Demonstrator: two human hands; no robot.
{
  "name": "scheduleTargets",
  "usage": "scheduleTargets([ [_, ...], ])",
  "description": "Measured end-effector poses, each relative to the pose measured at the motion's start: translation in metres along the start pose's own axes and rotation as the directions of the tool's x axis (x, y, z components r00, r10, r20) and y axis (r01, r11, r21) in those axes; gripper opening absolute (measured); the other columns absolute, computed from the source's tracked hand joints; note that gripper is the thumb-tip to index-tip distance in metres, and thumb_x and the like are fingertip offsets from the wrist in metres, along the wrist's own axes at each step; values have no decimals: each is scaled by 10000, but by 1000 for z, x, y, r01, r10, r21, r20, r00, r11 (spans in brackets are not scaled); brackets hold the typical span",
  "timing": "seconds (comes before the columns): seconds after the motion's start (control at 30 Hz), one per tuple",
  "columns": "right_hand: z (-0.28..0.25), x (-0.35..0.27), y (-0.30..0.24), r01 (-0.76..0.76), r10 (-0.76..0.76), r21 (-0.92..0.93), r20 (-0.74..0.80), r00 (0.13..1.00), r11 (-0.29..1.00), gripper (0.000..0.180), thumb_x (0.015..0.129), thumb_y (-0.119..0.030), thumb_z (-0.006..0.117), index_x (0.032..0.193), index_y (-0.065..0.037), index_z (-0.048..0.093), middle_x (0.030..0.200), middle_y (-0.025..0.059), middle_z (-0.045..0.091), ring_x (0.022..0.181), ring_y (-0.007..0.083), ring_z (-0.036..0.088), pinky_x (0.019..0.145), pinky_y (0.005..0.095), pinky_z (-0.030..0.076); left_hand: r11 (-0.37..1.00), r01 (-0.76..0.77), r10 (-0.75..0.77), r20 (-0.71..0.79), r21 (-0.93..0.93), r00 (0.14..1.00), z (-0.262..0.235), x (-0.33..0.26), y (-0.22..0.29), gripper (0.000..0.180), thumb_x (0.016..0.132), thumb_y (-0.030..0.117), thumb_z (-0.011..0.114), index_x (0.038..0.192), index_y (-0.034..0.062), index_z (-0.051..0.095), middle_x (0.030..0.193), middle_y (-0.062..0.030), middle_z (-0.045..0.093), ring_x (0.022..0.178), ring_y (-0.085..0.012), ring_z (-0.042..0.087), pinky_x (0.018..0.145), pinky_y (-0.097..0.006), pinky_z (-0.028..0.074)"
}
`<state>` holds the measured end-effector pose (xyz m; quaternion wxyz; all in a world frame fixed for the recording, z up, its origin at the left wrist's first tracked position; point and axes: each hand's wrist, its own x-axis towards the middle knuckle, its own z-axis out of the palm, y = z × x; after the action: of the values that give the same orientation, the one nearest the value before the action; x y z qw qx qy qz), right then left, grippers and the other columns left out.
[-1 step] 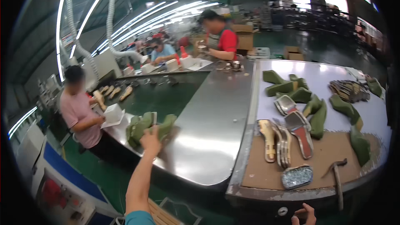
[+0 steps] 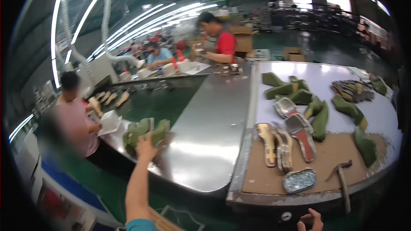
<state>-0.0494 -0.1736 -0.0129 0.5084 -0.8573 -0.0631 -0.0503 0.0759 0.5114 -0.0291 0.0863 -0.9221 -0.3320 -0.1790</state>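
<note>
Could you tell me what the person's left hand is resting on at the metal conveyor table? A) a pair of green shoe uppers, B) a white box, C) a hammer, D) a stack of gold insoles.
A: the left hand lies on the green shoe uppers at the metal table's near edge, while the hammer sits far to the right on the brown board.

Lower right, a hammer (image 2: 342, 179) lies on brown cardboard (image 2: 334, 154); shoe soles (image 2: 278, 143) centre right, green pieces (image 2: 284, 89) upper right.

Right hand (image 2: 311, 221) cut off by the lower edge; left hand's (image 2: 145, 147) grip hidden behind its back.
</note>
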Motion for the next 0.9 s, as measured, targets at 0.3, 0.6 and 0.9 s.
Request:
scheduleTargets([
  [0.3,-29,7,38,90,-97,-50,-146,985,995,423,844,-48,777,1231,-1,613,947,148,721,855,250,734,767,339,582,904,-382,323,-278,-192,905,15,-8,114,352,843,220,779,1150,62,710,1282,-194,606,1105,-366,625,931,-444,513],
  [0.6,-60,24,45,159,-169,-67,-189,967,985,344,841,-71,800,1149,-8,660,970,155,686,885,293,714,776,357,576,383,-449,793,38,-807,608,-126,-191,491,604,954,380,673,1421,28,521,1008,-225,745,883,-322,734,809,-428,560],
  [0.9,-248,150,169,-281,-274,-550,-718,639,787,517,877,-220,730,1312,1,559,1249,225,602,1166,420,573,989,492,465,531,-412,660,57,-740,749,-82,-198,573,855,863,293,686,1529,-57,279,956,-225,738,916,-406,720,807,-470,556],
])
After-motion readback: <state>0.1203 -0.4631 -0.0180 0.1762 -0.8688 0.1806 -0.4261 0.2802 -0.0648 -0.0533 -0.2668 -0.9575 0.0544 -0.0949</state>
